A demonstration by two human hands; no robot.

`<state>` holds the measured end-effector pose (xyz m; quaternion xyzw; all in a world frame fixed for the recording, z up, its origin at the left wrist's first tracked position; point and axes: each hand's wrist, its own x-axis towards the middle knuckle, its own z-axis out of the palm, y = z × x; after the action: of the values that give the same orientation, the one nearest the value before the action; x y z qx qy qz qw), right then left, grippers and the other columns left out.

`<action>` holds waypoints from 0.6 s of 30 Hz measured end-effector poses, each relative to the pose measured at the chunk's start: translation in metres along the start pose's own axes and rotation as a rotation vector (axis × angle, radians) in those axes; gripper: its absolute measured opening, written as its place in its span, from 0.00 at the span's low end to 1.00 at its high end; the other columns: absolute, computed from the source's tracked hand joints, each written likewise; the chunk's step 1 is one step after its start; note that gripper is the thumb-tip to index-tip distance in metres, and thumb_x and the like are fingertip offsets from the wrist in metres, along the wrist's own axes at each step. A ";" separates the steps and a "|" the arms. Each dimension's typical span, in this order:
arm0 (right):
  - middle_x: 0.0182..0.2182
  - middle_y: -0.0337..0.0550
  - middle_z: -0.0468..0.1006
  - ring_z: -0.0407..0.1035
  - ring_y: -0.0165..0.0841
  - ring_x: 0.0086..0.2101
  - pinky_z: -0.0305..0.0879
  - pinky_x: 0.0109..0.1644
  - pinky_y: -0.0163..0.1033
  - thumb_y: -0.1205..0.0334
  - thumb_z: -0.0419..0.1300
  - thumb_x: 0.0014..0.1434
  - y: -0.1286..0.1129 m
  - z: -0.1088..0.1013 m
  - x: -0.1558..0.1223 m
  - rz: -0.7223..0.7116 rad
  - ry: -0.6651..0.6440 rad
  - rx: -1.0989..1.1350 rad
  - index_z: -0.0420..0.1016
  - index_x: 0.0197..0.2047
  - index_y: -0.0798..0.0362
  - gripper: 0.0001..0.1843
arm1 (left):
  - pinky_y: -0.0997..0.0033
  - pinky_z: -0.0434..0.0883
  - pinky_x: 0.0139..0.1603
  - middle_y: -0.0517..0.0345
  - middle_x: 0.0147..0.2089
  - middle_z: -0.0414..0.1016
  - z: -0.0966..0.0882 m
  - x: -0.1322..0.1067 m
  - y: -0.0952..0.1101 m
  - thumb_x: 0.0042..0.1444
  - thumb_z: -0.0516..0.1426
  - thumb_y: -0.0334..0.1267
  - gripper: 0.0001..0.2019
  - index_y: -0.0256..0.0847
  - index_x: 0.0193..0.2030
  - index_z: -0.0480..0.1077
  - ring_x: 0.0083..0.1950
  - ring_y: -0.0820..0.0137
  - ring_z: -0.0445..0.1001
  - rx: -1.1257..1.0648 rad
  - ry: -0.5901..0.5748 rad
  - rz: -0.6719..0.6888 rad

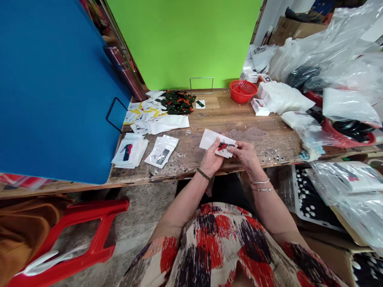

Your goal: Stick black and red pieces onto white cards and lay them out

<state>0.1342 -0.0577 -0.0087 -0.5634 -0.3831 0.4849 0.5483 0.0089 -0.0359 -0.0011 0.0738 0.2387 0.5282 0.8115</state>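
Here both hands, left hand (pixel 212 158) and right hand (pixel 245 154), pinch a thin packet (pixel 216 141) over the worktop (pixel 245 131); it looks light, floppy and slick, best held by its edges.

I see a worn wooden desk (pixel 215 119), its planks scratched and stained pale near the front edge. At the far left lies a heap of dark green and orange pieces (pixel 177 101), a spread of white and yellow cards (pixel 140 113) beside it and a white sheet (pixel 169 122) just in front. Nearer the front rest a stack of packets (pixel 129 152) showing red and black, and clear packets (pixel 161 150) just beside. A wire stand (pixel 201 84) stands at the back, a red basket (pixel 243 91) to its right, then small white packets (pixel 259 107) and white bags (pixel 283 97)
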 end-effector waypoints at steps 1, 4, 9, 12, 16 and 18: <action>0.15 0.32 0.69 0.57 0.23 0.18 0.52 0.20 0.31 0.52 0.79 0.31 -0.001 -0.001 0.001 -0.003 0.036 0.001 0.72 0.19 0.53 0.22 | 0.70 0.75 0.50 0.54 0.36 0.81 -0.001 -0.001 0.002 0.65 0.59 0.31 0.06 0.33 0.40 0.78 0.35 0.73 0.79 -0.008 0.005 0.014; 0.18 0.35 0.75 0.64 0.27 0.20 0.61 0.24 0.34 0.54 0.80 0.28 -0.003 -0.003 0.001 0.021 0.085 0.013 0.76 0.23 0.54 0.22 | 0.66 0.75 0.54 0.55 0.37 0.82 -0.003 0.001 0.005 0.61 0.63 0.31 0.02 0.34 0.39 0.77 0.37 0.71 0.80 0.004 0.074 0.039; 0.23 0.37 0.80 0.69 0.30 0.22 0.66 0.27 0.36 0.52 0.80 0.29 -0.004 -0.007 -0.004 0.057 -0.022 -0.002 0.81 0.29 0.53 0.24 | 0.68 0.75 0.51 0.57 0.35 0.81 -0.008 0.004 0.002 0.60 0.65 0.32 0.03 0.34 0.37 0.76 0.36 0.72 0.79 0.033 0.130 0.053; 0.27 0.40 0.83 0.72 0.32 0.25 0.71 0.31 0.38 0.50 0.80 0.29 -0.006 -0.012 -0.006 0.076 -0.121 0.068 0.83 0.34 0.53 0.27 | 0.68 0.75 0.49 0.56 0.36 0.82 -0.010 0.003 0.001 0.58 0.66 0.34 0.06 0.34 0.38 0.76 0.37 0.71 0.80 0.072 0.081 0.069; 0.22 0.37 0.79 0.69 0.30 0.22 0.67 0.28 0.37 0.54 0.81 0.26 -0.008 -0.013 -0.005 0.049 0.008 0.018 0.79 0.25 0.54 0.24 | 0.67 0.76 0.43 0.56 0.35 0.81 -0.015 -0.003 -0.004 0.50 0.71 0.41 0.15 0.35 0.38 0.76 0.34 0.70 0.79 0.203 -0.017 0.030; 0.19 0.35 0.76 0.66 0.28 0.20 0.63 0.25 0.35 0.55 0.81 0.25 -0.009 -0.012 -0.004 0.039 0.080 -0.043 0.74 0.21 0.53 0.23 | 0.69 0.75 0.36 0.58 0.32 0.79 -0.017 -0.006 -0.007 0.45 0.73 0.44 0.18 0.35 0.36 0.75 0.30 0.72 0.76 0.285 -0.041 0.034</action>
<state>0.1459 -0.0633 -0.0002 -0.6014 -0.3601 0.4644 0.5412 0.0044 -0.0463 -0.0171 0.2030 0.2933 0.5009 0.7886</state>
